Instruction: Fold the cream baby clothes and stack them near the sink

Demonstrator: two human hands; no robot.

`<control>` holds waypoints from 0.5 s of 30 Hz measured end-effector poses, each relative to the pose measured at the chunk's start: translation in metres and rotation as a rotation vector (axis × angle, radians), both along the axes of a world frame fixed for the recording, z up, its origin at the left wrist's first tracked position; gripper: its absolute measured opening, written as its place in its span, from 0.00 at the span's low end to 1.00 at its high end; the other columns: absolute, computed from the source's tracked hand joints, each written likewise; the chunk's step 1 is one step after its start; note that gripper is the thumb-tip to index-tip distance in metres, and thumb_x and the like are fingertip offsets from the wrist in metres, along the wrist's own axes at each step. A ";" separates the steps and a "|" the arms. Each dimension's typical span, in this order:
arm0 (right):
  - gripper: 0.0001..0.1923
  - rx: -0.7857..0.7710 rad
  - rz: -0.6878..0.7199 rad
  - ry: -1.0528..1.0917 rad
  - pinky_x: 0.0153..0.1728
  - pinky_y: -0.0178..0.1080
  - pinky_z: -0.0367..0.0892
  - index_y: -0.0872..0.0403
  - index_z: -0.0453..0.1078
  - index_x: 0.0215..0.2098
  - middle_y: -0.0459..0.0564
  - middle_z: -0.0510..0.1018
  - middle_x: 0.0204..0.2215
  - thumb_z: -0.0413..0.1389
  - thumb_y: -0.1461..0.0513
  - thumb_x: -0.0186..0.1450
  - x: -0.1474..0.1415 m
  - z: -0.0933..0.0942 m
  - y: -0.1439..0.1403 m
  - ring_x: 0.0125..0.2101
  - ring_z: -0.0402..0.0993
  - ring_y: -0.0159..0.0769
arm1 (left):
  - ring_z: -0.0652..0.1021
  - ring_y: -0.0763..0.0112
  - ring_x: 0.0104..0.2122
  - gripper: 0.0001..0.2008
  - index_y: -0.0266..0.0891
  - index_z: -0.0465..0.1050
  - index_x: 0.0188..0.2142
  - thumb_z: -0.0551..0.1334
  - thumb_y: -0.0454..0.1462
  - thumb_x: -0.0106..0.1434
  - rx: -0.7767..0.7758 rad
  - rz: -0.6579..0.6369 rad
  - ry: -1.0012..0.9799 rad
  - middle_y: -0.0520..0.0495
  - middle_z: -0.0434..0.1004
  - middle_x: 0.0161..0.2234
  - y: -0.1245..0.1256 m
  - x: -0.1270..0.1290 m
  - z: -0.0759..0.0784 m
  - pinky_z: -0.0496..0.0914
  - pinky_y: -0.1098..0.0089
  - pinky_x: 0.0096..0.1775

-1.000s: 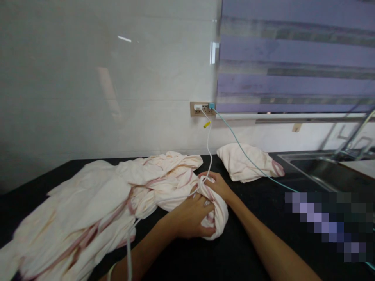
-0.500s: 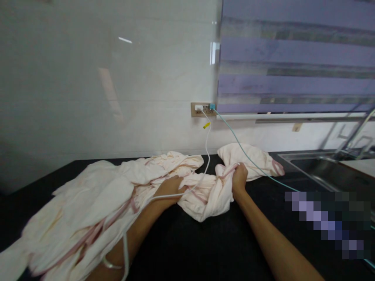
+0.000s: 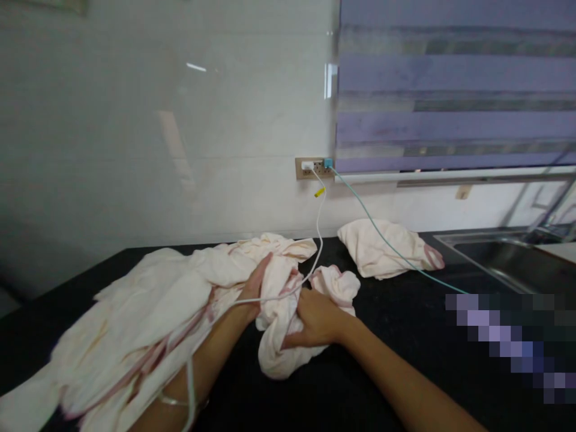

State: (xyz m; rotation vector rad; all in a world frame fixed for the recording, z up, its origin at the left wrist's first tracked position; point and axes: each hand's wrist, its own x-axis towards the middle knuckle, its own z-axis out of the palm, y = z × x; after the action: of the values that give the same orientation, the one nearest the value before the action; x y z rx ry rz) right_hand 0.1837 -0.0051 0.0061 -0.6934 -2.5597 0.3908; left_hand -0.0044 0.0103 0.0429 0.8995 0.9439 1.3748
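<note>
Head view: the cloth [image 3: 288, 306], a cream piece with pink trim, lies bunched on the black counter [image 3: 369, 384], in front of the wall socket [image 3: 310, 168]. The left hand [image 3: 256, 288] has its fingers curled into the cloth's left fold; the right hand [image 3: 315, 318] clamps the bunch from the right. A white cable [image 3: 318, 240] from the socket crosses the cloth, apparently over the left wrist. Better to gather the fabric without snagging that cable.

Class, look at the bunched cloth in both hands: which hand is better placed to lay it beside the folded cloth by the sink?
Probably the right hand: it grips the bunched cloth on the side nearer the folded cloth. The left hand is farther away, under the white cable.
</note>
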 end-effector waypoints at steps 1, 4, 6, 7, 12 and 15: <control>0.33 -0.001 -0.033 -0.047 0.56 0.48 0.64 0.56 0.67 0.57 0.61 0.74 0.55 0.64 0.48 0.60 -0.002 -0.002 -0.001 0.53 0.71 0.50 | 0.82 0.55 0.42 0.24 0.37 0.79 0.41 0.62 0.55 0.62 0.041 0.057 0.125 0.40 0.84 0.36 0.003 0.000 -0.004 0.76 0.60 0.47; 0.23 -0.018 -0.200 -0.133 0.49 0.46 0.67 0.56 0.69 0.55 0.60 0.79 0.48 0.56 0.53 0.66 -0.001 0.000 0.001 0.47 0.76 0.48 | 0.80 0.58 0.39 0.24 0.40 0.77 0.33 0.58 0.57 0.64 0.172 0.314 0.552 0.44 0.81 0.31 0.011 -0.009 -0.013 0.74 0.62 0.47; 0.20 -0.024 -0.379 -0.176 0.49 0.48 0.67 0.55 0.71 0.54 0.59 0.80 0.45 0.51 0.55 0.69 0.006 0.006 0.006 0.45 0.77 0.48 | 0.78 0.59 0.36 0.23 0.41 0.73 0.28 0.57 0.56 0.65 0.211 0.395 0.783 0.46 0.77 0.27 0.015 -0.020 -0.017 0.73 0.61 0.47; 0.19 -0.032 -0.480 -0.193 0.49 0.49 0.66 0.54 0.72 0.53 0.60 0.81 0.45 0.49 0.56 0.70 0.011 0.009 0.010 0.45 0.77 0.49 | 0.77 0.59 0.37 0.21 0.40 0.73 0.29 0.57 0.54 0.66 0.240 0.410 0.897 0.46 0.77 0.28 0.017 -0.026 -0.019 0.72 0.60 0.47; 0.19 -0.162 -0.927 -0.200 0.47 0.49 0.68 0.57 0.75 0.50 0.64 0.81 0.46 0.47 0.56 0.70 0.042 0.018 0.031 0.48 0.78 0.53 | 0.74 0.50 0.55 0.23 0.38 0.74 0.55 0.55 0.48 0.69 0.459 0.399 1.537 0.35 0.77 0.54 0.027 -0.043 -0.046 0.67 0.52 0.59; 0.20 -0.183 -1.004 -0.186 0.45 0.47 0.69 0.58 0.74 0.50 0.66 0.81 0.46 0.48 0.56 0.70 0.051 0.017 0.038 0.48 0.79 0.53 | 0.64 0.39 0.66 0.27 0.47 0.67 0.66 0.55 0.50 0.70 0.380 0.346 1.769 0.39 0.65 0.67 0.034 -0.052 -0.066 0.62 0.39 0.61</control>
State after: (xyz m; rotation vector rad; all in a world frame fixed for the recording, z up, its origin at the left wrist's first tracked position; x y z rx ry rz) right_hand 0.2352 0.0330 0.0232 -1.9902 -1.9818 0.2077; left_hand -0.0564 0.0448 -0.0232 2.4274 2.2017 0.7280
